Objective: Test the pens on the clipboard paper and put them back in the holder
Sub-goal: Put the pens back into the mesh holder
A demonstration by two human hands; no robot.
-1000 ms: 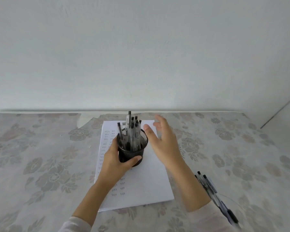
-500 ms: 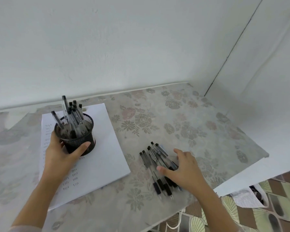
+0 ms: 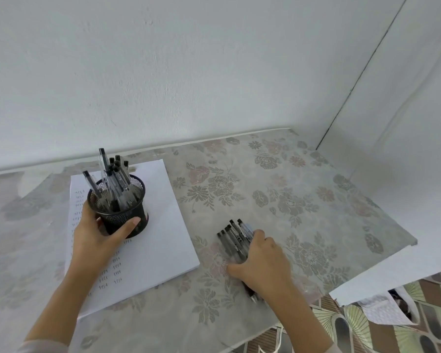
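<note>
A bunch of loose pens (image 3: 233, 238) lies side by side on the desk (image 3: 278, 179), to the right of the paper and apart from it. The right hand (image 3: 262, 266) covers their near ends, with its fingers curled over the bunch and its thumb stretched along the near side, so it appears to grip several at once. Their far ends stick out beyond the fingers.

To the left, the white paper (image 3: 163, 225) carries columns of small handwritten marks (image 3: 112, 272) down its left part. No clipboard shows under it. On the paper stands the black mesh holder (image 3: 120, 215), upright, with the left hand (image 3: 97, 238) wrapped round its near side and the thumb pressed across the front. It already contains a cluster of standing pens (image 3: 112, 179), leaning at slightly different angles.

Judging from this, the task is well advanced. The marks suggest many pens have been tested, and a good share are already in the holder. The bunch under the right hand is not yet in the holder, and whether it has been tested cannot be told. A plain white wall (image 3: 214, 72) rises behind the desk, and patterned floor tiles (image 3: 367, 327) show at the lower right.
</note>
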